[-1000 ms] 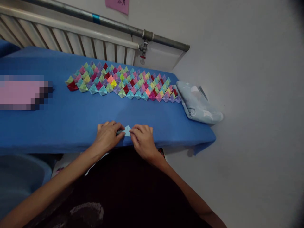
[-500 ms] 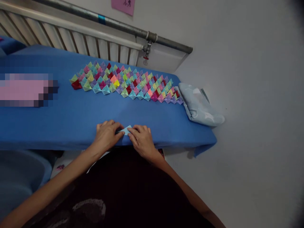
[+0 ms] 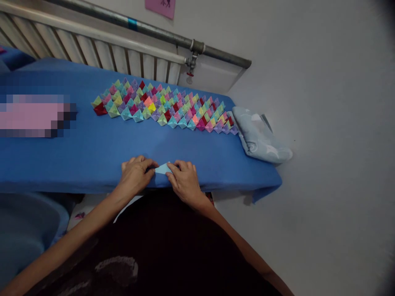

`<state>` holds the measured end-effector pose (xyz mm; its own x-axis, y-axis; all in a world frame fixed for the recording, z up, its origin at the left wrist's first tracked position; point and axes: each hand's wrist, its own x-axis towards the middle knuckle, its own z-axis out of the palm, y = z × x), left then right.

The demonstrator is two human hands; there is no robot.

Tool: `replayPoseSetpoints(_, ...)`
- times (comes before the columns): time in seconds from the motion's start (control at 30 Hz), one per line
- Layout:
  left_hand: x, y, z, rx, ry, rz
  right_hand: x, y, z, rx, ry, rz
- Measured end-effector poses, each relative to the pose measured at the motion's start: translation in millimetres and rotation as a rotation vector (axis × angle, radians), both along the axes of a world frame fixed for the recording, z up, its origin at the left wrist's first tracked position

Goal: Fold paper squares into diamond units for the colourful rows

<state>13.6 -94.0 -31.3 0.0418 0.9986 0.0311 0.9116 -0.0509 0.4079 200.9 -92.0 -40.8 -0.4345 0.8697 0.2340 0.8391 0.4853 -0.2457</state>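
Observation:
A small light-blue folded paper [image 3: 161,169] lies between my hands near the front edge of the blue-covered table [image 3: 101,156]. My right hand [image 3: 184,179] pinches its right end between thumb and fingers. At the paper's left tip is my left hand [image 3: 135,173], thumb and forefinger pinched close together on it. Part of the paper is hidden under my right fingers. Beyond my hands stand rows of folded paper boats [image 3: 162,109] in many colours, set close together.
A folded grey-blue cloth [image 3: 262,133] lies at the table's right end, beside the wall. Behind the table run a white radiator [image 3: 101,51] and a metal pipe [image 3: 166,37] with a red-handled valve. A blurred pink patch [image 3: 31,119] is at the left; a blue tub [image 3: 31,230] stands below.
My left hand has slid a little to the left along the paper, so more of the paper shows between my hands. My right hand has stayed nearly in place.

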Motion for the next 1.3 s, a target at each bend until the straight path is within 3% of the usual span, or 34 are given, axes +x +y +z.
replayPoseSetpoints(0.1, 4.0, -6.8, -5.5, 0.159, 0.042, -0.044, 0.0, -0.2, 0.1, 0.003, -0.011, -0.003)
replayPoseSetpoints(0.2, 10.5, -17.4, -11.8, 0.346, 0.081, -0.229, 0.2, -0.4, -0.2, 0.006, -0.017, -0.004)
replayPoseSetpoints(0.33, 14.1, -30.3, -17.4, 0.413, 0.188, -0.369, -0.3, 0.1, -0.4, 0.006, -0.031, -0.005)
replayPoseSetpoints(0.53, 11.3, -38.3, -18.4, 0.412, 0.270, -0.362, 4.7, -2.3, -1.3, 0.015, -0.062, -0.005)
replayPoseSetpoints(0.73, 12.5, -37.0, -15.7, 0.359, 0.300, -0.374, 21.8, -20.2, -12.5, 0.082, -0.041, 0.067)
replayPoseSetpoints(0.9, 10.7, -37.9, -17.5, 0.352, 0.281, -0.363, 34.0, -28.5, -20.5, 0.110, -0.054, 0.014)
replayPoseSetpoints(1.3, 0.8, -47.6, -39.0, 0.430, 0.202, -0.353, 37.4, -27.7, -24.4, 0.171, -0.044, 0.012)
